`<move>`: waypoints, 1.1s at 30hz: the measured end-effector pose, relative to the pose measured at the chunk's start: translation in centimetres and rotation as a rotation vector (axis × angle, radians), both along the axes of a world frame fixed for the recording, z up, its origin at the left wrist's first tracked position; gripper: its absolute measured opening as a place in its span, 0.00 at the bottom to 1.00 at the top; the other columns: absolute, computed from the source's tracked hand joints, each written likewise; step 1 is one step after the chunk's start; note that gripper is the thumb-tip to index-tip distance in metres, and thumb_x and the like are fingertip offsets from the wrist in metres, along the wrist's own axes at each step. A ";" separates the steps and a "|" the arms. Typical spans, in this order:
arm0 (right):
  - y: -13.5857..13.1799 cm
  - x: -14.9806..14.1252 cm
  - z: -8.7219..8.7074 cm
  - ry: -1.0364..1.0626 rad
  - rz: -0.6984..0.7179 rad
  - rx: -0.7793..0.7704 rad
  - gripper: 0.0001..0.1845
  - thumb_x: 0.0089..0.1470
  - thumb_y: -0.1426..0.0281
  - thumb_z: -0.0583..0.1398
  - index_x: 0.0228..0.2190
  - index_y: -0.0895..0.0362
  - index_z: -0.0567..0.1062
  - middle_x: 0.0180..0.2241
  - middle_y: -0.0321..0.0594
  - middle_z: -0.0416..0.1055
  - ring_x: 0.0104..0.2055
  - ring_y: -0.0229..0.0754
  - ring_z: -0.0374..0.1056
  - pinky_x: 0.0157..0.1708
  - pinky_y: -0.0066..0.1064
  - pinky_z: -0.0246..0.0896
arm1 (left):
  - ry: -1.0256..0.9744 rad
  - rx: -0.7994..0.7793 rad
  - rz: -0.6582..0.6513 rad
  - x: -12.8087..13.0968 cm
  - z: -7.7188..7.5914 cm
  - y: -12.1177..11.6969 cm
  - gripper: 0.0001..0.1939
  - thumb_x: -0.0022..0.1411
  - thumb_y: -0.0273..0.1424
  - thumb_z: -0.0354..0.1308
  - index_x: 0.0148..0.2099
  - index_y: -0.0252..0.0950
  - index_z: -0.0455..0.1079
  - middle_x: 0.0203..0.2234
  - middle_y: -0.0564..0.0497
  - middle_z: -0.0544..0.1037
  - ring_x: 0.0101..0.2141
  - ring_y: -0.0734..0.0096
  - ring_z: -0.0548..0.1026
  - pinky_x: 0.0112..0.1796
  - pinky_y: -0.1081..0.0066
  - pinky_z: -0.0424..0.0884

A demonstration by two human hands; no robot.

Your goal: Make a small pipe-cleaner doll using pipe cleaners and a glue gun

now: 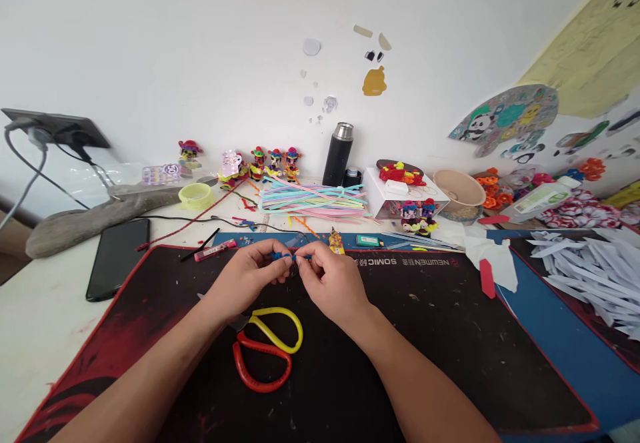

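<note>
White wall [200,43] above a crowded desk, with a dark, red-edged mat [425,336] spread across the front. At the mat's far edge, near the middle: a small blue piece [281,255], perhaps fuzzy craft stem, held up off the surface between two bare hands. Left hand [253,269] closed, thumb and fingertips pinching the blue piece; right hand [335,279] closed beside it, thumb and finger also pinched on blue, exact contact too small to tell. Tips almost meeting, probably for fine control over something so little. Scissors [265,345] with red and yellow handles lying nearer, blades partly beneath the left forearm, handles turned towards the body, likely for easy pickup. Behind the hands, a bundle of pastel stems [313,199], seemingly laid within reach; against the wall, small colourful figures [275,163], apparently lined up out of the way, and a black bottle [339,156].
</note>
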State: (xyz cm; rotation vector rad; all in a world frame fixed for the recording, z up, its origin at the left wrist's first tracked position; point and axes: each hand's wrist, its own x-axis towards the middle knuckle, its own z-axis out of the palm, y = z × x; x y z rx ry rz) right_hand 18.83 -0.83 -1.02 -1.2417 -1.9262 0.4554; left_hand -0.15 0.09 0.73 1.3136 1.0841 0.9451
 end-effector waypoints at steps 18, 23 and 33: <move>-0.1 -0.5 0.0 0.124 0.002 -0.156 0.06 0.62 0.68 0.59 0.32 0.54 0.75 0.17 0.27 0.63 0.19 0.35 0.57 0.24 0.29 0.49 | -0.004 0.023 0.023 0.4 -0.4 -0.2 0.15 0.57 0.43 0.72 0.33 0.38 0.75 0.23 0.54 0.77 0.27 0.67 0.73 0.31 0.69 0.69; -0.1 -0.5 0.0 0.117 0.000 -0.158 0.05 0.62 0.69 0.60 0.34 0.54 0.77 0.18 0.27 0.65 0.19 0.36 0.59 0.24 0.29 0.50 | -0.023 0.016 0.031 0.6 -0.6 -0.3 0.13 0.58 0.42 0.71 0.34 0.38 0.76 0.23 0.55 0.77 0.27 0.68 0.73 0.32 0.70 0.68; 0.3 -0.1 0.3 0.162 0.030 -0.219 0.08 0.65 0.65 0.61 0.38 0.54 0.80 0.19 0.29 0.67 0.21 0.37 0.62 0.25 0.30 0.52 | -0.029 0.042 0.102 0.0 -0.3 0.0 0.14 0.58 0.43 0.71 0.34 0.38 0.75 0.23 0.54 0.77 0.27 0.67 0.73 0.31 0.69 0.69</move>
